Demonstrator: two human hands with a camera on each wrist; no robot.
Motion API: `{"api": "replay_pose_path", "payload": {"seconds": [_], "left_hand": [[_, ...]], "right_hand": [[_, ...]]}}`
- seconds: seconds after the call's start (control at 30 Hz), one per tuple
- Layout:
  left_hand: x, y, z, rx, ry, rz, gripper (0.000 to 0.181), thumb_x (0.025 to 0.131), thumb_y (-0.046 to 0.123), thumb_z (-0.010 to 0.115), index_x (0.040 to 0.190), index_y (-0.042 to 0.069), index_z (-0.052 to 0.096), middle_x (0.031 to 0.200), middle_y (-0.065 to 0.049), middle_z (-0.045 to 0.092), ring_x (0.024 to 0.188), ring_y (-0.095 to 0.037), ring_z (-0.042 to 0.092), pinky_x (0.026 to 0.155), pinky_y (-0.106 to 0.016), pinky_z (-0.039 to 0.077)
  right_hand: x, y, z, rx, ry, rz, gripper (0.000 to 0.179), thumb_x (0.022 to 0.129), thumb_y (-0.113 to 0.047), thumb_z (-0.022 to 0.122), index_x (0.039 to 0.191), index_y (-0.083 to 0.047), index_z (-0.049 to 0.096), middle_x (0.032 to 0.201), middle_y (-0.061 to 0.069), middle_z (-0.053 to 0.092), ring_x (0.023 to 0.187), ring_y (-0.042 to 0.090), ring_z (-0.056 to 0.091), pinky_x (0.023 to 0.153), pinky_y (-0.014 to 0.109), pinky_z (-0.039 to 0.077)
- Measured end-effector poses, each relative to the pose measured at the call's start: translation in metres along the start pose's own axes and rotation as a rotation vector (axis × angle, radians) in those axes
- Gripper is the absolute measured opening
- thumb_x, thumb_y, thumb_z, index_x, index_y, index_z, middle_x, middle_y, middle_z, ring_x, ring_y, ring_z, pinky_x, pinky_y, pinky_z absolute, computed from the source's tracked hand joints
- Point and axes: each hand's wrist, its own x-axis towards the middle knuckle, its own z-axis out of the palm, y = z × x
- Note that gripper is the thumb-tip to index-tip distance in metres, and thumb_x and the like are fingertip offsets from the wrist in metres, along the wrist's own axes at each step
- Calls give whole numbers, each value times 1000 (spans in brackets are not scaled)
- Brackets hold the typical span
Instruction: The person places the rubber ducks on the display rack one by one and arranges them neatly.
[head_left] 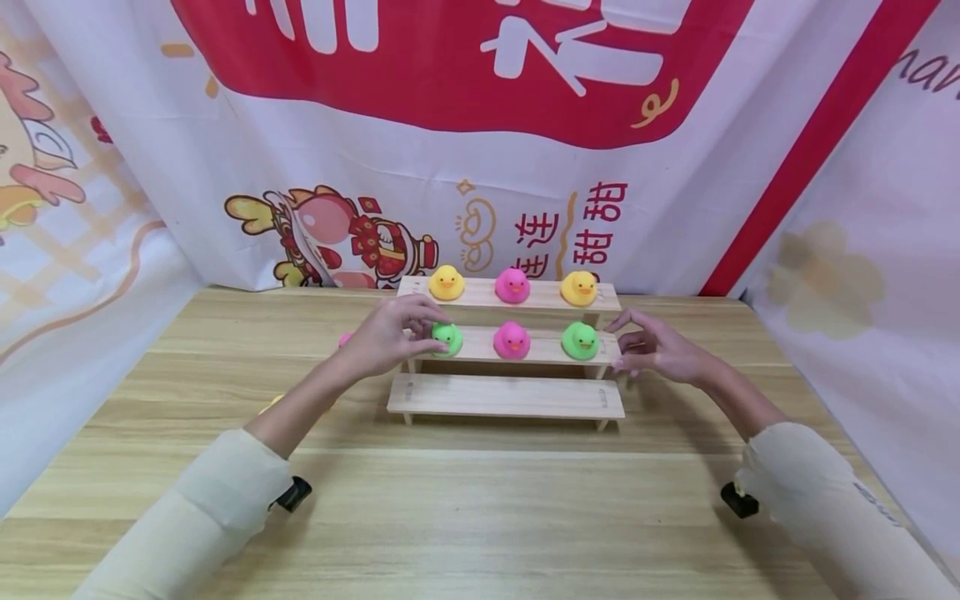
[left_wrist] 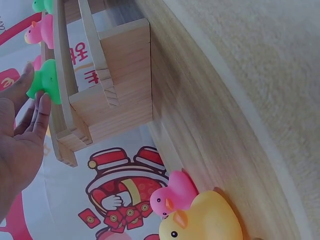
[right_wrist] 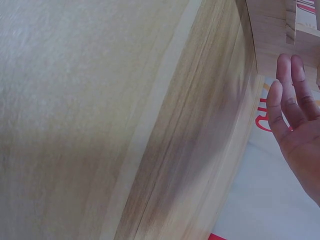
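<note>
On the middle step of a three-step wooden rack (head_left: 506, 395), my left hand (head_left: 386, 335) pinches a green rubber duck (head_left: 450, 337) at the left end. The left wrist view shows thumb and fingertips on either side of this green duck (left_wrist: 49, 80). Beside it on the same step sit a pink duck (head_left: 512, 342) and another green duck (head_left: 581, 342). My right hand (head_left: 663, 348) is at the rack's right end, by the middle step. Its fingers (right_wrist: 276, 102) are loosely extended beside the rack's side panel in the right wrist view, holding no duck.
Two yellow ducks flank a pink duck (head_left: 512, 286) on the top step. Left of the rack, a pink duck (left_wrist: 175, 192) and a larger yellow duck (left_wrist: 202, 220) stand on the wooden table (head_left: 480, 517). A printed cloth (head_left: 375, 150) hangs behind the rack.
</note>
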Motion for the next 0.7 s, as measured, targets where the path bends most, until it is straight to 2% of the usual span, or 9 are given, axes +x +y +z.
{"api": "replay_pose_path", "payload": {"seconds": [0.33,0.5,0.7], "left_hand": [[-2,0,-6,11,-3,19,39,81,9,89,115,-1,74,98,-9,70,79,-17,63,71,-28,58],[-10,-1,-17,27,14,10,43,81,10,89,119,1,74,98,-12,70,78,-17,62,71,-29,58],[-23,-7,-34,64,53,-1,32,84,7,86,112,-2,75,101,-16,71,77,-18,63,68,-29,57]], "right_hand": [[1,1,0,-13,-6,5,41,96,2,68,127,6,42,101,23,70,88,20,70,71,41,61],[1,2,0,-4,-5,-14,39,96,3,66,127,7,42,101,25,70,88,22,72,71,40,61],[1,4,-1,4,-9,-39,39,96,5,64,128,8,42,102,27,70,88,28,73,71,40,62]]}}
